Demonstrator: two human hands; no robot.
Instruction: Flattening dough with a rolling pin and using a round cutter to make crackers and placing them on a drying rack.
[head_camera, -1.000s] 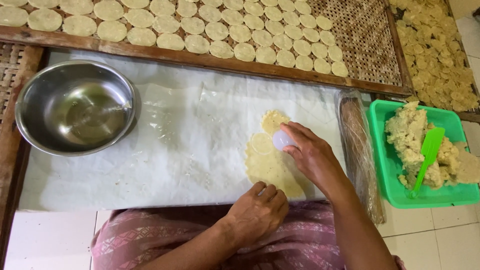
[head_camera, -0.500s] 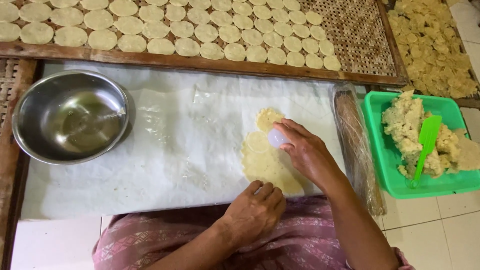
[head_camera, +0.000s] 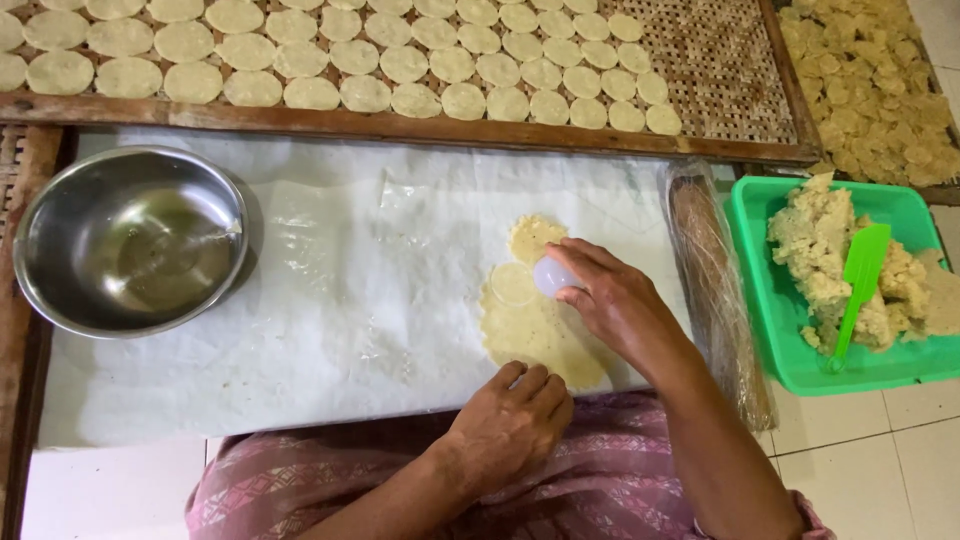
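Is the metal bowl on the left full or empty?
Nearly empty: the metal bowl shows its bare shiny bottom, no dough inside; whether a thin film of liquid lies there, I cannot tell.
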